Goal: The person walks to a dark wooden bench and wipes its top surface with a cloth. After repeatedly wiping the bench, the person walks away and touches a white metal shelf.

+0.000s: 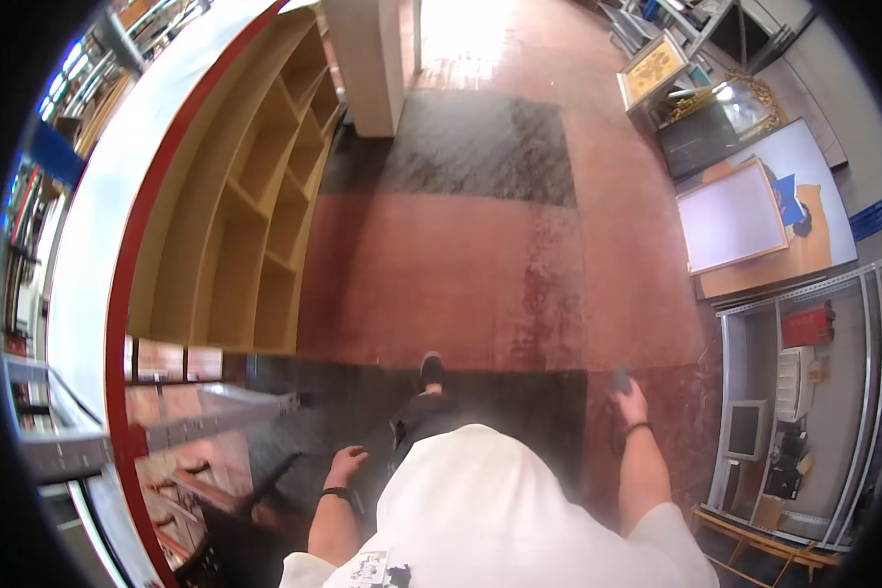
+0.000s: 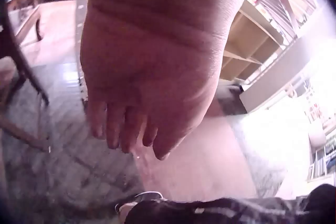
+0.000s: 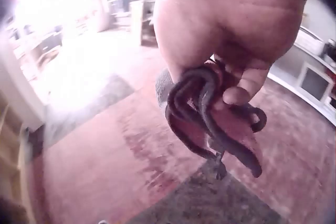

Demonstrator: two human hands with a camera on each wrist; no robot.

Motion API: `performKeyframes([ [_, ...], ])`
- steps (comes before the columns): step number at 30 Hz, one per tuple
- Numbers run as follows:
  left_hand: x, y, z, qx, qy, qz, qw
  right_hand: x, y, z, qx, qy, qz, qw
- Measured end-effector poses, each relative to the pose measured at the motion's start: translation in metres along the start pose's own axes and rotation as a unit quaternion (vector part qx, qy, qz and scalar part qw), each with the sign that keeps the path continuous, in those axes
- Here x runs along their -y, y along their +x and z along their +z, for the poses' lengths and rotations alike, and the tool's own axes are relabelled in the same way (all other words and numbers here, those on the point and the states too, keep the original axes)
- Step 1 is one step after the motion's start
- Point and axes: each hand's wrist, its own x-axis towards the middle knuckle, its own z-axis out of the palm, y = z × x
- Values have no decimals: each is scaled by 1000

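My right hand (image 1: 630, 400) hangs out to the right, over the red floor. In the right wrist view its fingers curl round a looped dark cord (image 3: 210, 103), whose ends dangle below the hand. A grey, rough-textured piece (image 3: 164, 88) shows beside the cord, partly hidden by the hand; what it is cannot be made out. My left hand (image 1: 346, 465) hangs at the left side of the body, above the dark floor. Its fingers (image 2: 113, 124) are loosely bent and hold nothing. A dark band is on each wrist.
Along the left stands a wooden shelf unit (image 1: 260, 216), with a white pillar (image 1: 365, 69) beyond it. Dark wooden chairs (image 1: 191, 490) are at the lower left. To the right are framed pictures (image 1: 733, 218) and a metal rack (image 1: 720, 392) with boxes. A shoe (image 1: 431, 368) shows ahead.
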Motion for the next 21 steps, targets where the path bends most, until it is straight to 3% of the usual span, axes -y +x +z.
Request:
performKeyframes([
  [1,-34,24,-17,14,32,-25,999,16,-23,-28,-52,-108,12,993],
  [2,-74,46,-37,11,40,-16,999,-18,-13,-43,-86,-73,45,993],
  [3,-113,66,-60,19,56,-11,998,-50,-4,-53,-123,62,56,989],
  [5,-178,102,-108,41,100,-7,994,-33,-23,-67,-176,157,136,962],
  [9,-328,207,-176,-41,243,97,964,-51,-2,-49,-234,260,152,925],
  [12,-435,285,-189,-71,152,107,980,-11,33,-24,-227,73,247,939],
  [16,-582,326,-165,-72,139,196,968,64,163,1,-174,13,310,935],
  [18,-625,342,-158,-29,163,151,975,119,256,6,-132,112,226,959],
  [19,-644,352,-155,-12,201,139,970,145,311,9,-133,95,133,978],
  [20,-664,360,-155,-14,194,141,971,184,367,7,-115,159,70,978],
  [21,-679,365,-162,-17,184,131,974,226,424,7,-98,229,70,966],
])
